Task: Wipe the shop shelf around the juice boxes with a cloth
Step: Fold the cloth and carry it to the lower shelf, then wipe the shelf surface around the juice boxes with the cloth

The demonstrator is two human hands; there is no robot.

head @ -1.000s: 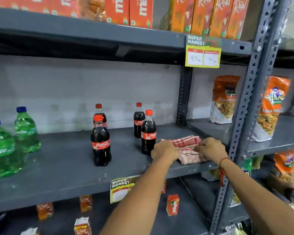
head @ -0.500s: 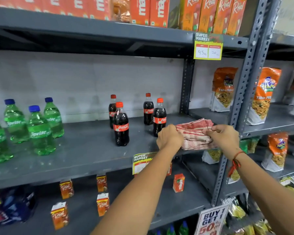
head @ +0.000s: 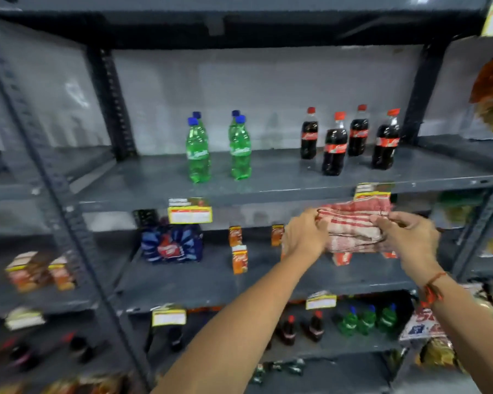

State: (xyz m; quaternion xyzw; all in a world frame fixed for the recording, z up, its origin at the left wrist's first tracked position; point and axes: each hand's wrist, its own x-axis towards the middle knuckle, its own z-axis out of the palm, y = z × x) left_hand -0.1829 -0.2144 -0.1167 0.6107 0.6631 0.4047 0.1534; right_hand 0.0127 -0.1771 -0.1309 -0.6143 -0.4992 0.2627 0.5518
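Red-striped cloth (head: 353,226) is bunched up in the air, my left hand (head: 303,237) and right hand (head: 407,237) both squeezed shut on it, just above the juice boxes (head: 239,260) on the shelf (head: 205,282), so a sloppy swipe could knock them over.

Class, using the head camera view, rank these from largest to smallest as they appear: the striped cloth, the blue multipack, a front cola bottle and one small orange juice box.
1. Blue multipack
2. Striped cloth, though it is nearer the camera, so its true rank is unsure
3. Front cola bottle
4. Orange juice box
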